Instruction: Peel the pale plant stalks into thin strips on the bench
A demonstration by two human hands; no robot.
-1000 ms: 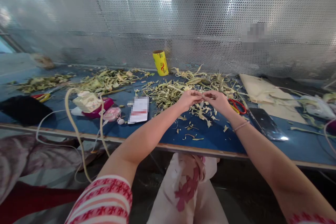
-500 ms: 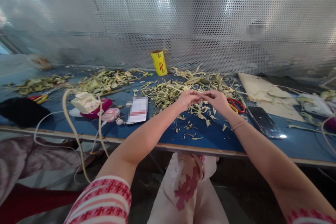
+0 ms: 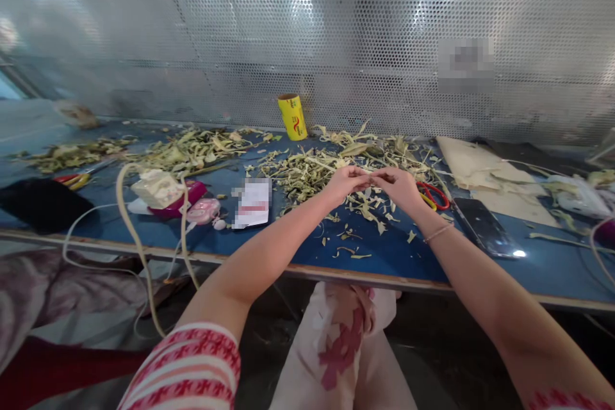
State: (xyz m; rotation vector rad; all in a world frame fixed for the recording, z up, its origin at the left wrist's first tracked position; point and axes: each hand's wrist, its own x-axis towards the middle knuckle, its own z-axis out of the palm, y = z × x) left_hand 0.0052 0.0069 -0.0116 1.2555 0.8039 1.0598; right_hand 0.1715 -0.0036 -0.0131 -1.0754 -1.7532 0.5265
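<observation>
hands: left hand & right hand meet fingertip to fingertip above the blue worktop; both pinched on sth tiny btw them, can't tell what
scraps: pale green-yellow cut leaf strips heaped just behind & under the hands
right side: red-handled scissors just beside right hand; black phone near the wrist
back: yellow tape roll upright by the perforated metal wall
left side: pink case, well apart from the hands
</observation>
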